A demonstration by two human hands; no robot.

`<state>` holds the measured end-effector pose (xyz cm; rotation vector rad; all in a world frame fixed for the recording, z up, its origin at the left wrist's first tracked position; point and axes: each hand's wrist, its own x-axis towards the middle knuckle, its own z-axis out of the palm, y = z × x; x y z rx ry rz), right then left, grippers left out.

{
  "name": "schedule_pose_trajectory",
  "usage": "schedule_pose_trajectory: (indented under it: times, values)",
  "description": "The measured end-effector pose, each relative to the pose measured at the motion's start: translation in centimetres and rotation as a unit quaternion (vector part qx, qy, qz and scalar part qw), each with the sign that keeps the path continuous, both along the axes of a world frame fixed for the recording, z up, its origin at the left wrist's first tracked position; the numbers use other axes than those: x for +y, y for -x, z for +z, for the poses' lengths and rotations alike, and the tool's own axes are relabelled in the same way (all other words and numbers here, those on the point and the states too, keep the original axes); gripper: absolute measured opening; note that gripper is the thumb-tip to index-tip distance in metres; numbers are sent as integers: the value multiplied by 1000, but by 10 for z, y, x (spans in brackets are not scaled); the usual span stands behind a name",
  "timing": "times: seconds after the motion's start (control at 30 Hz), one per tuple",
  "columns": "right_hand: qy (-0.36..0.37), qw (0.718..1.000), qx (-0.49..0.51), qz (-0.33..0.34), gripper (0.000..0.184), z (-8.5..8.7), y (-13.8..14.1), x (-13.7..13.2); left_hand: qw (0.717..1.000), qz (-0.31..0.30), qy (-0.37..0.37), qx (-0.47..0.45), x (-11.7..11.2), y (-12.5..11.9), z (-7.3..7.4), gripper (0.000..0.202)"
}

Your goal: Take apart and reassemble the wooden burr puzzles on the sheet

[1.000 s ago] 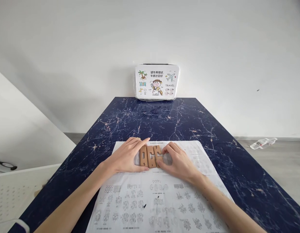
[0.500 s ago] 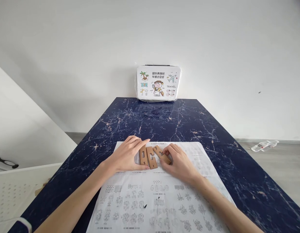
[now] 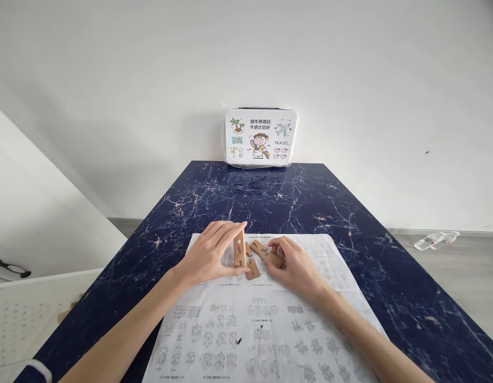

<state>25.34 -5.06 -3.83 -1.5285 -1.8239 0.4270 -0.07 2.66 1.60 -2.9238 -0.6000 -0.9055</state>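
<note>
My left hand [image 3: 212,252] grips a wooden puzzle piece marked 2 [image 3: 239,252] between thumb and fingers, tilted up on its edge. Right beside it, a notched wooden piece marked 1 [image 3: 253,270] lies on the printed sheet [image 3: 226,332], partly covered by piece 2. My right hand [image 3: 292,263] is closed on the near right end of a notched wooden piece marked with a curved figure [image 3: 260,248]. That piece slants across the sheet; its far end is close to piece 1.
A white case with cartoon prints [image 3: 261,137] leans on the wall at the back of the blue marbled table [image 3: 246,199]. To the left stands a white perforated surface [image 3: 26,314]. A clear plastic bottle [image 3: 435,240] lies on the floor at the right.
My left hand has lifted piece 2 from lying flat to a tilted stance, shifting it slightly right over piece 1. My right hand stays almost in place with its piece.
</note>
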Motion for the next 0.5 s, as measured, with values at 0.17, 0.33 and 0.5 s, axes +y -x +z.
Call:
schedule_pose_trajectory:
  times: [0.17,0.33,0.5]
  values:
    - [-4,1000,18,-2,23,0,0,0,1000,2,-2,-18,0,0,-1,100]
    - [-6,998,53,-34,21,3,-1,0,1000,-4,-12,-21,0,0,-1,101]
    - [29,987,151,-40,31,4,-4,2,999,3,23,-43,-1,-1,-2,99]
